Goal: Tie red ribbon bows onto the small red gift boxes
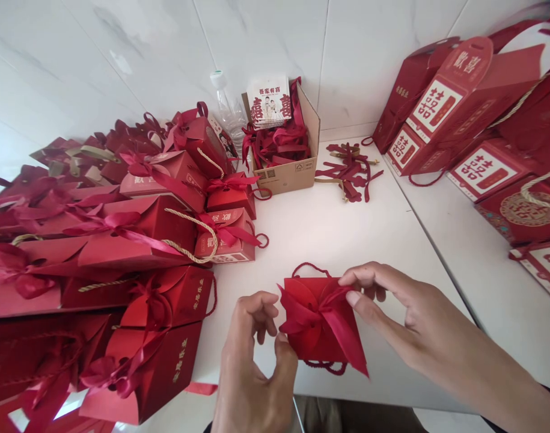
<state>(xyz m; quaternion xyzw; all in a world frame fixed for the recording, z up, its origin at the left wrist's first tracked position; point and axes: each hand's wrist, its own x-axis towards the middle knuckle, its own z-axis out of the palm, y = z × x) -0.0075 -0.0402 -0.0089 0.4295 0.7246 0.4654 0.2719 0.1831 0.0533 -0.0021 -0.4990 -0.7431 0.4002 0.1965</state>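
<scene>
A small red gift box (308, 349) sits on the white table near its front edge, with a dark red cord loop at its back and front. Across its top lies a pink-red ribbon (335, 316) tied in a bow. My right hand (392, 300) pinches the ribbon's loop at the box's upper right corner between thumb and fingers. My left hand (261, 349) is curved at the box's left side, thumb and fingers apart, its thumb tip by the lower left edge of the box, with nothing in it.
Rows of ribboned red boxes (166, 240) fill the left. A cardboard box (286, 177) of ribbons and cards stands at the back beside a clear bottle (229, 108). Dark red tags (351, 171) lie right of it. More red boxes (437, 114) stand at the right.
</scene>
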